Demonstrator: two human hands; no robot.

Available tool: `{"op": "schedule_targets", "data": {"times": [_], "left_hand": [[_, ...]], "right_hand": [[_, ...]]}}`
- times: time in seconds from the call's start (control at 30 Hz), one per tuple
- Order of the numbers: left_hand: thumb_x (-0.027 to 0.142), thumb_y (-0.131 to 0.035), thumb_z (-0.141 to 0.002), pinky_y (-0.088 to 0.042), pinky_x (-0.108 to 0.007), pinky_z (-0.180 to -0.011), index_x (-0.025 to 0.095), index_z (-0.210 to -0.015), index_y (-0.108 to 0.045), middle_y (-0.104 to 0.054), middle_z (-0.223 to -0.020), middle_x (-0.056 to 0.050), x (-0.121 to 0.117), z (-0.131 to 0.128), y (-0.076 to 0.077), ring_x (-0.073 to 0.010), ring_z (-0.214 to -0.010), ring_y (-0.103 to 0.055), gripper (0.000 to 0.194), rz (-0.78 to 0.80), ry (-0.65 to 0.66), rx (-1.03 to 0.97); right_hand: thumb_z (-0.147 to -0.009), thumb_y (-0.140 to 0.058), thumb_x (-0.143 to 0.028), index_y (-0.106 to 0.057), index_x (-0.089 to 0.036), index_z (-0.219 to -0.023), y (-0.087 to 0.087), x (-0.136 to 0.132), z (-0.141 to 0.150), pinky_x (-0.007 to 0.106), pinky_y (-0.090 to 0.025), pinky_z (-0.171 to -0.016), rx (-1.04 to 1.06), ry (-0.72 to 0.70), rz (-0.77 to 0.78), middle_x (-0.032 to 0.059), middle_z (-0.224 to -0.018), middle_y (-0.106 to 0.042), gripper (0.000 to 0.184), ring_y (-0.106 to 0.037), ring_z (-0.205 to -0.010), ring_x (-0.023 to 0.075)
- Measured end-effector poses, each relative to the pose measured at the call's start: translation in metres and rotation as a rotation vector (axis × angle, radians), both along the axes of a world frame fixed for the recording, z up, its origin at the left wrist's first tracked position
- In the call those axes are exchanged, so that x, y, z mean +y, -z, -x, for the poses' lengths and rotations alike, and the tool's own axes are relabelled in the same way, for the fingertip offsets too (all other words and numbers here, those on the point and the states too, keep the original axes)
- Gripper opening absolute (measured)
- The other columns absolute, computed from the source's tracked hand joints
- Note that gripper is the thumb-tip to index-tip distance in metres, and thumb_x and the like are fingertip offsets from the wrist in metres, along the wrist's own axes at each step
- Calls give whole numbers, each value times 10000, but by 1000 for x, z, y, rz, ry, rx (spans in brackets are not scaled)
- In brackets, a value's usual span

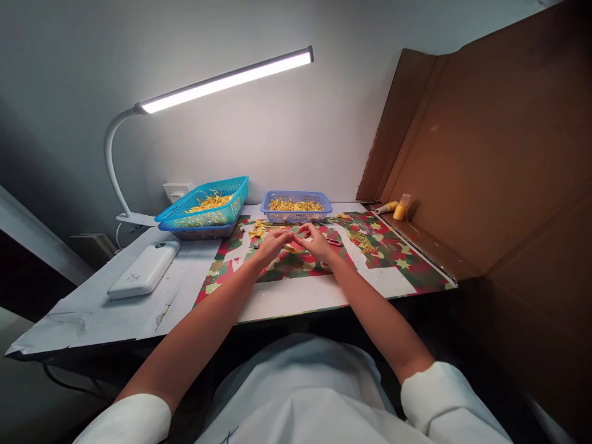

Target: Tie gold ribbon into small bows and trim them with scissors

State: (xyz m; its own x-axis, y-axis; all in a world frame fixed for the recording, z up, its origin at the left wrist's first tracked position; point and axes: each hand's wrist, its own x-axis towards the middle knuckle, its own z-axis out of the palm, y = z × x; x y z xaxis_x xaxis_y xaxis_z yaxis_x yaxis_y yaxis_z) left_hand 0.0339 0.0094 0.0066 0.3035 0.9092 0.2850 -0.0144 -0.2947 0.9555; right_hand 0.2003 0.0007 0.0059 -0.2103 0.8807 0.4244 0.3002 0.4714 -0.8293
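Over the patterned mat [272,270], my left hand [275,243] and my right hand [317,243] meet at the fingertips. Both are closed in a pinch, and whatever lies between the fingers is too small to make out. A bit of yellow material [290,249] shows just under the fingertips. Yellow ribbon-like pieces [259,229] lie behind my left hand. Beside my right hand is a small red-handled tool [335,243], partly hidden. Farther right lies a loose heap of thin golden strands [363,242].
A blue-violet basket [296,216] and a turquoise basket [231,213] hold yellow pieces; the turquoise one rests on a darker blue tray [198,233]. A white power bank [144,269] lies left. A lamp [226,82] hangs above. Yellow thread spools [400,209] stand by the cardboard panel [485,142].
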Motion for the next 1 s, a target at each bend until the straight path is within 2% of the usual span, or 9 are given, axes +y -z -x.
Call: {"op": "schedule_targets", "data": {"times": [0.1, 0.2, 0.3, 0.43, 0.6, 0.8, 0.9, 1.0], "left_hand": [[403, -582, -709, -481, -326, -798, 159, -644, -687, -707, -749, -63, -3, 0, -3, -189, -772, -620, 273, -22, -5, -3], [393, -547, -712, -472, -318, -760, 156, -623, -674, -699, -719, -72, -5, -1, -5, -184, -729, -607, 283, -17, -7, 9], [363, -508, -708, -454, -301, -692, 159, -573, -649, -667, -641, -59, -4, 0, -4, -169, -658, -573, 282, -11, -17, 62], [332, -480, -700, -433, -277, -645, 165, -558, -648, -655, -627, -48, -2, 3, -3, -162, -646, -558, 276, -1, -14, 153], [317, -438, -690, -424, -280, -604, 166, -504, -631, -636, -597, -54, -1, 5, -3, -161, -605, -544, 308, 59, 41, 179], [327, -429, -684, -407, -293, -614, 177, -474, -601, -622, -557, -59, 4, 4, -3, -159, -586, -540, 310, 109, 13, 146], [320, -439, -660, -412, -290, -623, 179, -471, -572, -605, -566, -52, 6, 5, -1, -159, -605, -536, 270, 131, -27, 64], [314, -432, -648, -403, -281, -603, 180, -460, -538, -567, -552, -39, 8, 6, 0, -148, -587, -499, 253, 115, -67, 56]], "right_hand": [[-729, -697, -384, -570, -222, -858, -2, -4, 2, 329, -426, -789, -14, 187, -181, 41, -957, -604, 242, -524, -902, 200], [-757, -681, -329, -597, -220, -737, -3, -6, 3, 361, -405, -839, -62, 189, -276, 33, -863, -612, 139, -530, -862, 204], [-779, -656, -268, -659, -227, -711, -2, -6, 5, 376, -392, -870, -104, 167, -269, 36, -858, -621, 79, -534, -909, 217], [-778, -642, -217, -724, -248, -838, 1, -4, 5, 382, -389, -871, -138, 207, -227, 44, -933, -624, 107, -507, -975, 234], [-811, -606, -228, -708, -234, -752, 3, -2, 5, 388, -371, -889, -214, 102, -176, 33, -904, -645, 118, -516, -955, 222], [-803, -592, -229, -656, -215, -721, -2, -5, 5, 366, -395, -842, -58, 273, -282, 41, -846, -627, 105, -536, -872, 209], [-772, -633, -235, -644, -219, -666, -3, -10, 8, 342, -407, -808, -62, 172, -283, 18, -764, -610, 108, -542, -795, 184], [-774, -637, -239, -671, -221, -703, -1, -11, 12, 331, -405, -807, -105, 121, -258, 9, -752, -622, 81, -546, -793, 176]]}}
